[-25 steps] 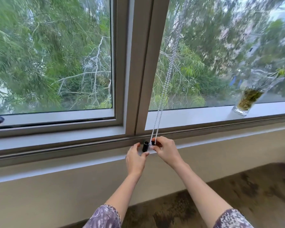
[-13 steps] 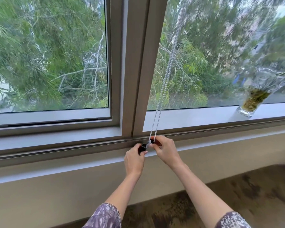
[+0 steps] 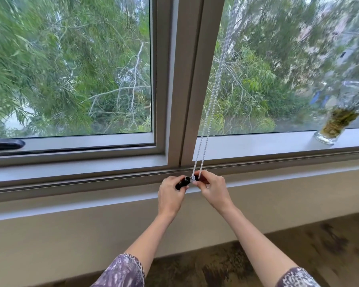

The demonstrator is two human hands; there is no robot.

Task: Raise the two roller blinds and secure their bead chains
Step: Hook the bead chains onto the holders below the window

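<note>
Two window panes (image 3: 71, 69) meet at a central mullion (image 3: 187, 79). Beside it the bead chain (image 3: 214, 96) hangs as a doubled strand, its long axis slanting down-left to the sill (image 3: 71, 166). Right hand (image 3: 212, 188) pinches the chain's bottom loop; left hand (image 3: 170, 193) grips a black cylinder (image 3: 182, 182) angled up-right toward the loop.

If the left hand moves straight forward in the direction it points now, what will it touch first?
Probably the window frame just behind it. The left hand holds a small black piece at the bottom of the bead chain and points up and forward toward the sill; depth is unclear, so the gap is hard to judge.
</note>
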